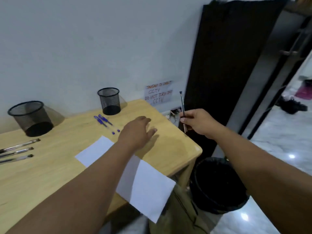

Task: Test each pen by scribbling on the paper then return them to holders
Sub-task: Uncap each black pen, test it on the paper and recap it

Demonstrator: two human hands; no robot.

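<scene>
My right hand [198, 123] grips a slim dark pen [182, 103] upright, off the table's right edge. My left hand [137, 130] hovers flat and open over the wooden table [50, 174], just right of two blue pens [105, 122]. A white sheet of paper [145, 186] lies under my left forearm and hangs over the table's front edge. Three clear pens with dark caps [18, 150] lie at the left edge. Two black mesh holders stand at the back, one at the far left [31, 118] and one in the middle [109, 101]; both look empty.
A handwritten CCTV note [158, 92] is taped to the wall behind the table. A black bin [217, 184] stands on the floor beside the table's right corner. A dark door panel [228, 73] rises to the right, with glossy tiled floor beyond.
</scene>
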